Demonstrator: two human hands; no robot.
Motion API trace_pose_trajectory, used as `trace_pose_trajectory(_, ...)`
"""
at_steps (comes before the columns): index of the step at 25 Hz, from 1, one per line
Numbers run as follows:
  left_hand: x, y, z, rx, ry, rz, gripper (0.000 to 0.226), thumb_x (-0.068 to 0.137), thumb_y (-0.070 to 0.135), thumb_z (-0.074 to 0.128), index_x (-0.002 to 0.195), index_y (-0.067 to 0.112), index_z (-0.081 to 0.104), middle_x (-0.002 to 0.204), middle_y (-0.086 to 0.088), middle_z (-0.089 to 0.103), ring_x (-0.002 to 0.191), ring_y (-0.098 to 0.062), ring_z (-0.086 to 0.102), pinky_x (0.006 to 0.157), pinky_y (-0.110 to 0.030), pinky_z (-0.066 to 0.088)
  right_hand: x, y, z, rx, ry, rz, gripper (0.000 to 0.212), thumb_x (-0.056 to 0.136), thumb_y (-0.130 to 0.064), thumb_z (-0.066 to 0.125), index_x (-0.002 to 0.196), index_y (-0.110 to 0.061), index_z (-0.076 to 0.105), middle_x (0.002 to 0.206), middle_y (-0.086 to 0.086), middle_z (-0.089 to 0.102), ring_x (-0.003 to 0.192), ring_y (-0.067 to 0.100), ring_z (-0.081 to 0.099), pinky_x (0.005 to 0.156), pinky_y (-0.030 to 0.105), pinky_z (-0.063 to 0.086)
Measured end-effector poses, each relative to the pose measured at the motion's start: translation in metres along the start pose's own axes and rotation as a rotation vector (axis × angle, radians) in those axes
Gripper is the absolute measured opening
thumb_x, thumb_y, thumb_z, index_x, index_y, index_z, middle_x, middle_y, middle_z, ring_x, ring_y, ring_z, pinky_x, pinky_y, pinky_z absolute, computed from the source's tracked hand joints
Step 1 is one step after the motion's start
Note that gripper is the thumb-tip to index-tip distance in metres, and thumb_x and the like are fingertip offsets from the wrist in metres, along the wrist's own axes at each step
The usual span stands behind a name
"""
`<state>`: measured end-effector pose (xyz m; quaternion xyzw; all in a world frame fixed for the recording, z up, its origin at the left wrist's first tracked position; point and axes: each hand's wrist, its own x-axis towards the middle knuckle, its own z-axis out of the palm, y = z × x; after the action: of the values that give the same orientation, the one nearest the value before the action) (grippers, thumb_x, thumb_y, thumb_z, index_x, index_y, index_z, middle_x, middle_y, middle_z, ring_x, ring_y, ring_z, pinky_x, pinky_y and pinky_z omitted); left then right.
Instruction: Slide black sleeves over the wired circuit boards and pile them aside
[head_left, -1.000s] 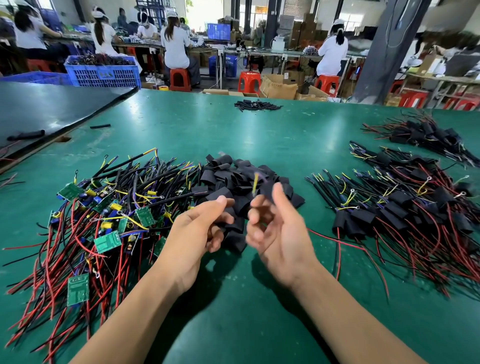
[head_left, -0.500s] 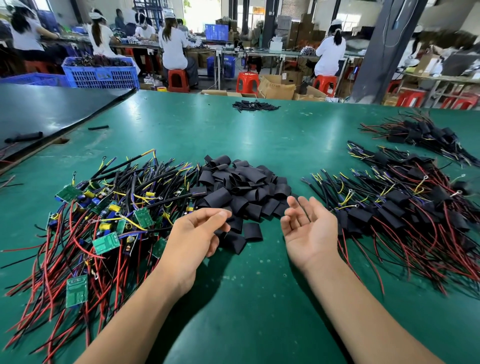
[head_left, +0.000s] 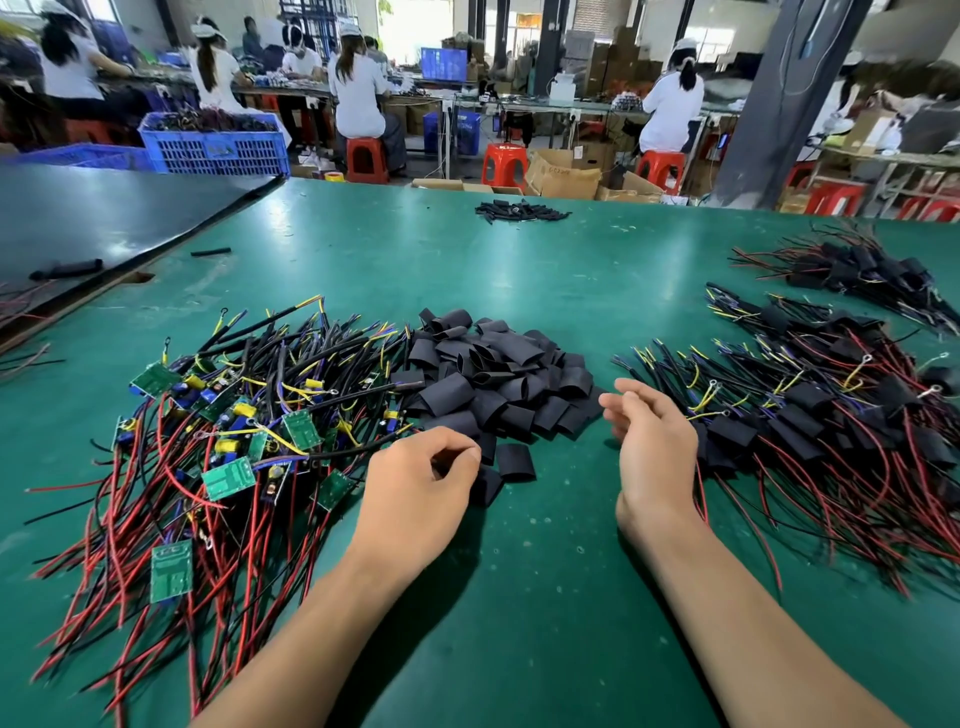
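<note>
Green matting tops the counter (head_left: 545, 597) under both my forearms. My left grip (head_left: 410, 499) sits knuckles-up at the near edge of the heap of loose black sleeves (head_left: 498, 374). Its fingers curl in toward the thumb, right over one sleeve (head_left: 488, 486) lying flat on the counter. Something dark shows between thumb and fingers, but I cannot tell whether I actually have hold of it. My right grip (head_left: 657, 462) hovers on edge with the palm turned left, fingers loosely bent and holding nothing, just beside the heap's right side.

To my left spreads the tangle of bare wired circuit boards (head_left: 218, 447), green boards lying among red, black and yellow leads. Its far-right wires run up against the sleeve heap. To my right lies the pile of sleeved boards (head_left: 810, 431), black covers on, with red and black wires fanning toward me. Beyond it, apart, a second sleeved bundle (head_left: 852, 273) rests near the counter's right side. Farther still, a small cluster of black pieces (head_left: 519, 210) sits near the far edge. Past the counter stands a blue crate (head_left: 218, 148), and people in white tops sit on red stools (head_left: 366, 158) at other counters.
</note>
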<state>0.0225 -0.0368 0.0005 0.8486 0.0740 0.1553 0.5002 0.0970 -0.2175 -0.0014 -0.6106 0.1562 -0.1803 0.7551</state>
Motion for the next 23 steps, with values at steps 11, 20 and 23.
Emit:
trace_pose_trajectory(11, 0.001, -0.005, -0.016, 0.56, 0.068, -0.078, 0.047, 0.084, 0.004, 0.053, 0.125, 0.028, 0.055, 0.13, -0.001, 0.041, 0.082, -0.033, 0.057, 0.068, -0.036, 0.04, -0.032, 0.008, 0.007, -0.373, -0.528, -0.259, 0.023, 0.098, -0.009, 0.055, 0.095, -0.025, 0.072, 0.068, -0.003, 0.069, 0.055, 0.011, 0.057, 0.056, 0.018, 0.047)
trace_pose_trajectory(20, 0.015, -0.012, -0.021, 0.179, 0.314, 0.021, 0.019, 0.092, 0.004, 0.059, 0.101, 0.015, 0.072, 0.084, -0.005, 0.073, 0.075, -0.027, 0.065, 0.072, -0.03, 0.048, -0.036, 0.005, 0.006, -0.428, -0.593, -0.248, 0.022, 0.098, -0.013, 0.055, 0.096, -0.027, 0.072, 0.072, -0.003, 0.07, 0.058, 0.011, 0.058, 0.059, 0.02, 0.048)
trace_pose_trajectory(23, 0.011, -0.006, -0.014, -0.045, 0.35, 0.111, 0.016, 0.095, 0.014, 0.063, 0.101, 0.027, 0.07, 0.069, 0.008, 0.066, 0.062, -0.019, 0.064, 0.066, -0.029, 0.052, -0.039, 0.003, 0.008, -0.396, -0.616, -0.221, 0.021, 0.096, -0.01, 0.058, 0.094, -0.025, 0.073, 0.07, -0.003, 0.07, 0.057, 0.011, 0.057, 0.06, 0.019, 0.048)
